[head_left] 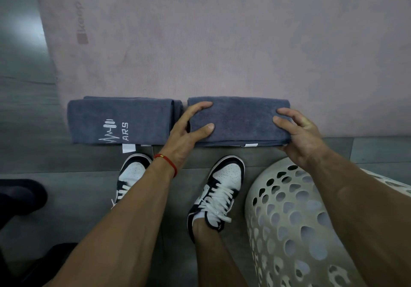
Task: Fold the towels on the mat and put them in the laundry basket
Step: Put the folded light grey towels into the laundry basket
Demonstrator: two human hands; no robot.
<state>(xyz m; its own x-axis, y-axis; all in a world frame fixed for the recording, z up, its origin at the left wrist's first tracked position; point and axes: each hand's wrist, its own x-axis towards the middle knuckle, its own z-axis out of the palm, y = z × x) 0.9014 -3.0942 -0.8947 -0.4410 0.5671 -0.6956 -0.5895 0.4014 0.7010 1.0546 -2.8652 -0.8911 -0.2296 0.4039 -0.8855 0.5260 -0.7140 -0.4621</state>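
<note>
We grip the plain folded towel at the mat's near edge, left hand at nine o'clock, right hand at three; laundry basket at five o'clock.

A pink exercise mat lies on the grey plank floor, two folded grey towels side by side along its six-o'clock edge, the logo towel at nine o'clock of the plain towel, and a white perforated laundry basket stands on the floor at five o'clock.
</note>
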